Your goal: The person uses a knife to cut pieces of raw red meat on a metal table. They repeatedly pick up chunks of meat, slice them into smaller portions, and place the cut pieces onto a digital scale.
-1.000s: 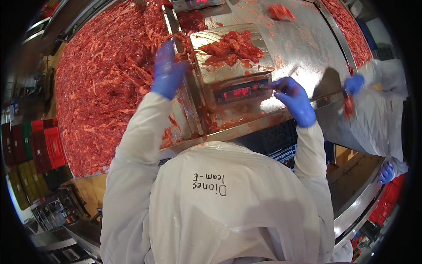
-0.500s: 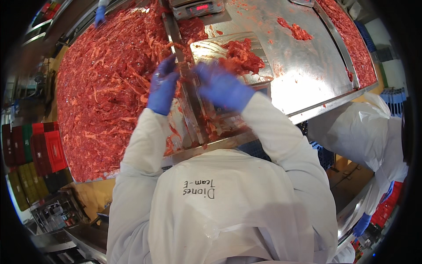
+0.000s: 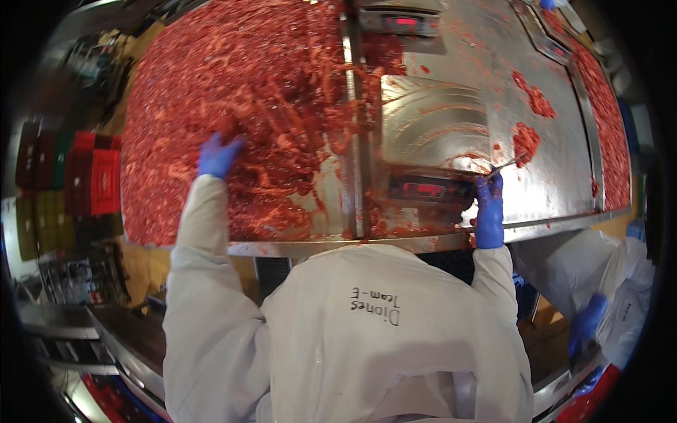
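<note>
My left hand [image 3: 221, 154], in a blue glove, reaches over a wide heap of raw ground or chopped meat [image 3: 183, 92]. Its fingers are spread and touch or hover just above the meat. At the right, my gloved right hand [image 3: 490, 208] is closed round a thin metal tool [image 3: 508, 164], whose exact kind I cannot make out. The tool's tip meets a small lump of meat [image 3: 525, 142] on the steel tabletop [image 3: 543, 190]. Beside that hand is a scale plate [image 3: 434, 127], smeared with red residue, with a lit display [image 3: 425, 188] in front.
A metal divider [image 3: 356, 141] separates the heap from the scales. A second scale [image 3: 402, 21] stands farther back. Another meat strip [image 3: 599, 106] runs along the right. A co-worker's gloved hand [image 3: 587, 324] shows at lower right; red crates [image 3: 104, 180] are stacked left.
The meat lump on the scale plate is gone from it. My left hand has moved left over the heap, my right hand rightward, now with the tool. The whole view has shifted.
</note>
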A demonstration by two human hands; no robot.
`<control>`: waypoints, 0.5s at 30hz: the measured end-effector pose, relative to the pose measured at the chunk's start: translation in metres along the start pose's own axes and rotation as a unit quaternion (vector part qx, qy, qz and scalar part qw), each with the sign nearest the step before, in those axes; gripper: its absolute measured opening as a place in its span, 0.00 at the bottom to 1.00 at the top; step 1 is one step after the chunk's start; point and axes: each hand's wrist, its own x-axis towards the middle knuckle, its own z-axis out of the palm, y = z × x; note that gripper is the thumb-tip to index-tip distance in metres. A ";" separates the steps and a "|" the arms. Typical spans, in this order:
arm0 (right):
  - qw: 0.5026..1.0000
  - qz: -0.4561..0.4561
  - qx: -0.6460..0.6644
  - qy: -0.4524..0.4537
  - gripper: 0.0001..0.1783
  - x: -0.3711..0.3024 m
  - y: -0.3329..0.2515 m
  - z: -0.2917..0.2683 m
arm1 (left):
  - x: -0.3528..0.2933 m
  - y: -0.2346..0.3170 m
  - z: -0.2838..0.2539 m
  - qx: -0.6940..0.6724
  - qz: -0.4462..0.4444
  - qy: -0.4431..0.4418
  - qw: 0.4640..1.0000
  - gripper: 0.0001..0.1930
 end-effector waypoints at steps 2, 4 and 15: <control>0.998 -0.058 0.004 -0.023 0.28 0.000 0.000 0.005 | -0.041 0.049 0.029 -0.146 0.032 -0.079 0.986 0.23; 0.998 -0.047 -0.017 -0.036 0.26 0.009 0.005 0.002 | -0.083 0.094 0.070 0.048 0.175 -0.113 0.977 0.14; 0.943 -0.231 -0.221 -0.088 0.33 -0.058 0.015 0.000 | -0.118 0.217 0.062 -0.004 0.268 -0.190 0.945 0.12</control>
